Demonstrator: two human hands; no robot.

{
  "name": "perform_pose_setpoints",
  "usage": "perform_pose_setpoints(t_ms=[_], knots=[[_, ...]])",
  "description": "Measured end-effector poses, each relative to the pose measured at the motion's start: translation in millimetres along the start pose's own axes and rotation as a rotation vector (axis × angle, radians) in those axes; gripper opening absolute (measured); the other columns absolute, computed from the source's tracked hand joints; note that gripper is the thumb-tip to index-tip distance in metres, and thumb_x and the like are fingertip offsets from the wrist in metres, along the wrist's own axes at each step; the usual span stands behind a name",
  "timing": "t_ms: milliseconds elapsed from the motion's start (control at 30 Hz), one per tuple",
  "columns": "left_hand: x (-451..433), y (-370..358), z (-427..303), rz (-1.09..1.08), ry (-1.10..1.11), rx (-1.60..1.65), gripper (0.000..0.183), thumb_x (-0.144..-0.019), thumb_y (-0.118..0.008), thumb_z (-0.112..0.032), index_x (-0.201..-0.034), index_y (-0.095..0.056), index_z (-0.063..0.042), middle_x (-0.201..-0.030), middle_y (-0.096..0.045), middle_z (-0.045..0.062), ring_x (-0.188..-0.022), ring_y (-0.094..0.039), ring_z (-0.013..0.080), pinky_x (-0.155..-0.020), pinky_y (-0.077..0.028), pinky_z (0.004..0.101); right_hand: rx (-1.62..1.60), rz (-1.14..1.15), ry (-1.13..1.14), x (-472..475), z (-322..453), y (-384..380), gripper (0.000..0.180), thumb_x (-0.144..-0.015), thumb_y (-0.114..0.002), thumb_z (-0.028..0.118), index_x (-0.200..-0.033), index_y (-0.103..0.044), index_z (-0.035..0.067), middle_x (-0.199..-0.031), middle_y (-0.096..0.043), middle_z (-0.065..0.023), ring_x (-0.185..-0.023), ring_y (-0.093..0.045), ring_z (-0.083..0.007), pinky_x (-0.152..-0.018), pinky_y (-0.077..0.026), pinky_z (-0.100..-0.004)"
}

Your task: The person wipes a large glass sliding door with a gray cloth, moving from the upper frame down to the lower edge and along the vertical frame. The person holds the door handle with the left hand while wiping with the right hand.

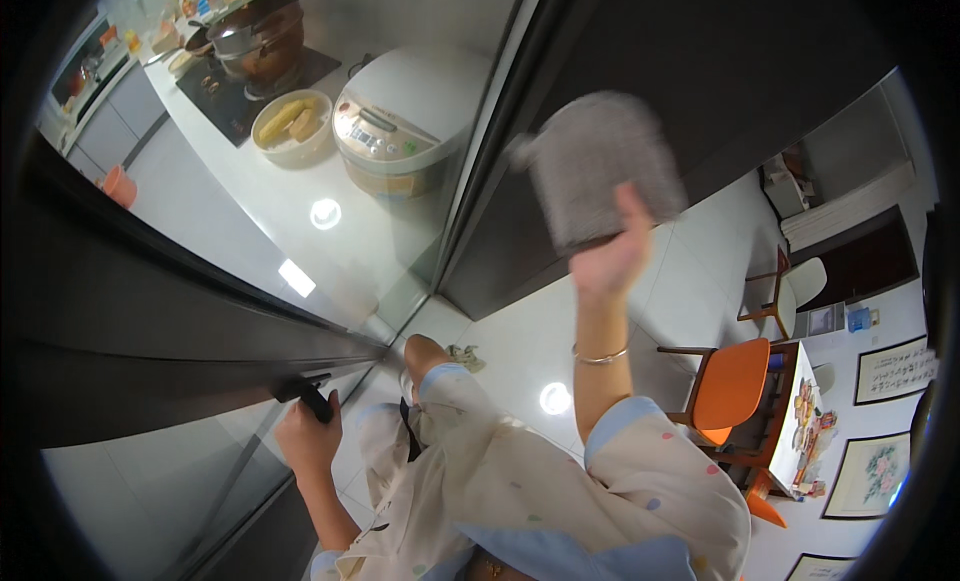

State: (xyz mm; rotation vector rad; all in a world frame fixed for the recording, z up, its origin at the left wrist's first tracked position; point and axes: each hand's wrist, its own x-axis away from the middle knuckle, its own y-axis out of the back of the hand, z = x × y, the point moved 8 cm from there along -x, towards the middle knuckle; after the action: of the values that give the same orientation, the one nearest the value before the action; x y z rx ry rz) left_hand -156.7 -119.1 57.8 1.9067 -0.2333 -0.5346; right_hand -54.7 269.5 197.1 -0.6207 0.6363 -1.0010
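Note:
My right hand [611, 262] is raised and holds a folded grey cloth [604, 157], its thumb lying across the near side. Hand and cloth are blurred. Behind the cloth stands a dark panel [697, 63], next to the edge of a glass pane [442, 26]; whether the cloth touches either, I cannot tell. Lower on the left, my left hand [309, 440] is closed around a black handle [315, 401] at a dark-framed glass door [187, 371].
Through the glass, a counter holds a rice cooker [409, 123], a bowl of corn [292, 142] and a steamer pot [259, 45] on a cooktop. A crumpled cloth [466, 357] lies on the tiles near my leg. On the right are an orange chair [731, 386] and a cluttered table [787, 446].

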Motion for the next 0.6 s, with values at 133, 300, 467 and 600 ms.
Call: perform_pose_setpoints(t_ms=[133,300,467,600], knots=[[-3,4,-4,-0.016,0.006,-0.013,0.035,-0.074,-0.071,-0.031,-0.058,-0.050,-0.007,-0.054,-0.054,0.011,-0.047,-0.054,0.0337,-0.044,-0.042,0.0404,0.164,0.250,0.872,-9,90,-59,0.036,-0.086,-0.050,0.001,-0.122,-0.048,-0.006,-0.130,-0.046,-0.0150,-0.118,-0.046,-0.0257,-0.099,-0.037,-0.0392],[0,6,-5,-0.043,0.026,-0.045,0.036,-0.074,-0.070,-0.030,-0.058,-0.049,-0.007,-0.053,-0.053,0.011,-0.046,-0.053,0.0337,-0.043,-0.041,0.0401,1.006,0.500,1.492,-25,47,-125,0.051,-0.079,-0.048,-0.011,-0.130,-0.043,-0.006,-0.137,-0.040,-0.0204,-0.128,-0.038,-0.0323,-0.109,-0.023,-0.0404],[-1,4,-7,-0.058,0.013,-0.064,0.037,-0.074,-0.070,-0.030,-0.058,-0.048,-0.006,-0.054,-0.053,0.011,-0.045,-0.053,0.0336,-0.042,-0.041,0.0402,1.620,0.515,1.207,-66,-38,-91,0.070,-0.064,-0.052,-0.004,-0.132,-0.035,-0.007,-0.139,-0.033,-0.0279,-0.133,-0.026,-0.0413,-0.108,-0.020,-0.0468],[3,4,-5,-0.049,0.033,-0.076,0.036,-0.075,-0.070,-0.029,-0.058,-0.048,-0.006,-0.054,-0.052,0.011,-0.046,-0.053,0.0338,-0.043,-0.041,0.0400,1.709,0.495,1.120,-57,-80,-51,0.069,-0.064,-0.060,0.003,-0.129,-0.039,-0.007,-0.140,-0.032,-0.0274,-0.130,-0.028,-0.0434,-0.106,-0.024,-0.0489]])
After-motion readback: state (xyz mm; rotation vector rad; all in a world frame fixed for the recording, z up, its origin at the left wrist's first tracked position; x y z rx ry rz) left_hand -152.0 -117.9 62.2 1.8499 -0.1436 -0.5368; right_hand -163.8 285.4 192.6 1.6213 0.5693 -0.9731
